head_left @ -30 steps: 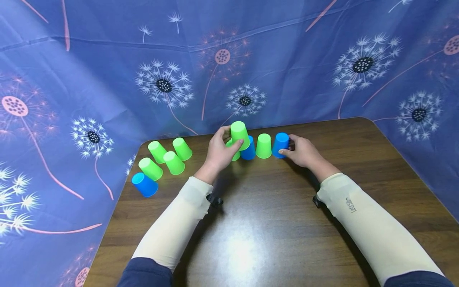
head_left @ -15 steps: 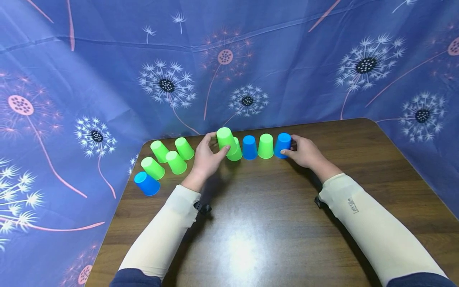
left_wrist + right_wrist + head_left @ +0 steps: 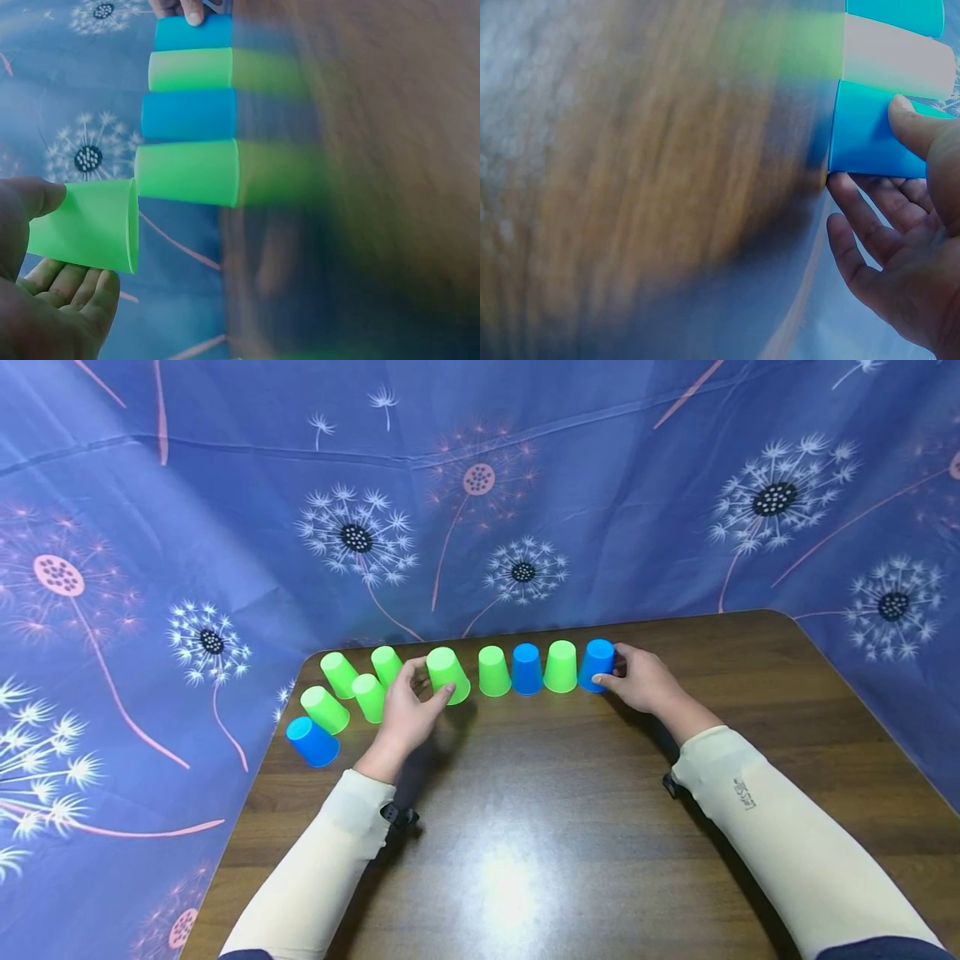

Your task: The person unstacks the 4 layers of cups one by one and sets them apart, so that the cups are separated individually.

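Note:
In the head view my left hand (image 3: 407,717) grips an upside-down green cup (image 3: 446,670), thumb on the near side and fingers behind. The left wrist view has this held cup (image 3: 88,225) with its rim clear of the tabletop. To its right runs a row of upside-down cups: a green cup (image 3: 493,672), a blue cup (image 3: 527,670), another green cup (image 3: 561,667) and, at the right end, a second blue cup (image 3: 597,662). My right hand (image 3: 647,682) holds that end cup between thumb and fingers, its rim on the table in the right wrist view.
Farther left stand several more upturned cups, among them a front green cup (image 3: 325,710) and a blue cup (image 3: 312,742). They rest on a brown wooden table (image 3: 525,827). A blue curtain (image 3: 637,510) with dandelion prints hangs right behind the table's back edge.
My left hand has carried the green cup leftward and lower, from over the row to a spot left of it, uncovering the row's leftmost green cup. My right hand has stayed on the blue cup.

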A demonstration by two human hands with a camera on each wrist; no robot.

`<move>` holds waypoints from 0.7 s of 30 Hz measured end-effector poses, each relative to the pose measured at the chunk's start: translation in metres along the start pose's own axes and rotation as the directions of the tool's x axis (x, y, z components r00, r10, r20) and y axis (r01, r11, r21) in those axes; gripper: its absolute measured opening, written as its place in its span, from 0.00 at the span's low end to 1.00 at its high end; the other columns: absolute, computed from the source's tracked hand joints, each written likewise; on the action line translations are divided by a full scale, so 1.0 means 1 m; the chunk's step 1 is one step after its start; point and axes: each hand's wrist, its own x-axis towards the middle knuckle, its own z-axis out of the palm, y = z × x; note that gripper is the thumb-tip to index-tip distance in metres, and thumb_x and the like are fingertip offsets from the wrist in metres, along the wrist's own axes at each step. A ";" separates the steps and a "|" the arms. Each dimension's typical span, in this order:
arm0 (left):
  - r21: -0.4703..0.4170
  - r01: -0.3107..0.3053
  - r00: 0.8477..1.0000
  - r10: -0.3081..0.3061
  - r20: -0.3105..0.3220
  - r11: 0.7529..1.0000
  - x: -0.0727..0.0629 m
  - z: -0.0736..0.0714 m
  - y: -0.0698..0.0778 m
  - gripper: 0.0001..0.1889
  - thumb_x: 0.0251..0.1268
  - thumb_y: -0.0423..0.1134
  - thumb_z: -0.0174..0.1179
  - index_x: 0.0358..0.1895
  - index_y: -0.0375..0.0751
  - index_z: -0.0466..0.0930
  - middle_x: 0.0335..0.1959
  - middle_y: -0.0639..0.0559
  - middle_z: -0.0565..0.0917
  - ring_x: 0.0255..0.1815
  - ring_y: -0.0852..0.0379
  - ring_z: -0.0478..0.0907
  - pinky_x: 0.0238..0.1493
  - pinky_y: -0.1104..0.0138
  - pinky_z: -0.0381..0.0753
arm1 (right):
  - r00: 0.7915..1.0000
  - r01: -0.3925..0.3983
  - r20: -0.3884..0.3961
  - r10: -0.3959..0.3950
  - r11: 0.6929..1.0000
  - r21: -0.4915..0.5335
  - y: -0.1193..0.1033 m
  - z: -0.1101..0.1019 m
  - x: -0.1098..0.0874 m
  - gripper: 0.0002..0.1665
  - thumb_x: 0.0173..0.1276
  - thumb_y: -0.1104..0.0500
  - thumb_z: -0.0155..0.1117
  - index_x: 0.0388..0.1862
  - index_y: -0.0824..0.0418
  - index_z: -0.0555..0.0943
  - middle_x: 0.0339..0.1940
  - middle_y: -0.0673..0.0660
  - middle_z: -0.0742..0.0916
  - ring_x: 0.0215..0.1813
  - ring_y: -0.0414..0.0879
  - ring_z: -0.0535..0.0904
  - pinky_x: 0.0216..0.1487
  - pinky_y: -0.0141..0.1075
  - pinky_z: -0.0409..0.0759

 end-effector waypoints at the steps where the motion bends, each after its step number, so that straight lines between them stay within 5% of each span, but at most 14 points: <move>1: 0.001 0.012 1.000 -0.012 -0.001 1.000 -0.002 -0.004 -0.002 0.30 0.70 0.37 0.71 0.70 0.34 0.70 0.64 0.41 0.80 0.67 0.44 0.78 0.69 0.57 0.78 | 1.000 0.002 0.001 -0.002 1.000 0.000 -0.001 0.001 0.001 0.49 0.76 0.43 0.68 0.80 0.71 0.61 0.62 0.72 0.82 0.62 0.67 0.79 0.63 0.64 0.78; 10: 0.084 0.110 0.993 -0.107 -0.043 0.990 -0.032 -0.038 -0.029 0.32 0.68 0.39 0.73 0.70 0.34 0.69 0.66 0.39 0.78 0.67 0.41 0.79 0.67 0.56 0.80 | 1.000 0.015 0.010 -0.015 1.000 0.008 -0.001 0.003 0.001 0.50 0.76 0.41 0.68 0.80 0.72 0.61 0.61 0.72 0.82 0.62 0.67 0.78 0.62 0.65 0.78; 21: 0.161 0.166 0.981 -0.146 -0.126 0.973 -0.056 -0.071 -0.061 0.30 0.65 0.37 0.74 0.67 0.32 0.71 0.63 0.34 0.82 0.64 0.39 0.81 0.65 0.54 0.82 | 1.000 0.014 0.017 -0.015 1.000 0.017 -0.001 0.001 0.000 0.49 0.76 0.40 0.66 0.79 0.72 0.61 0.61 0.73 0.81 0.63 0.69 0.78 0.62 0.66 0.77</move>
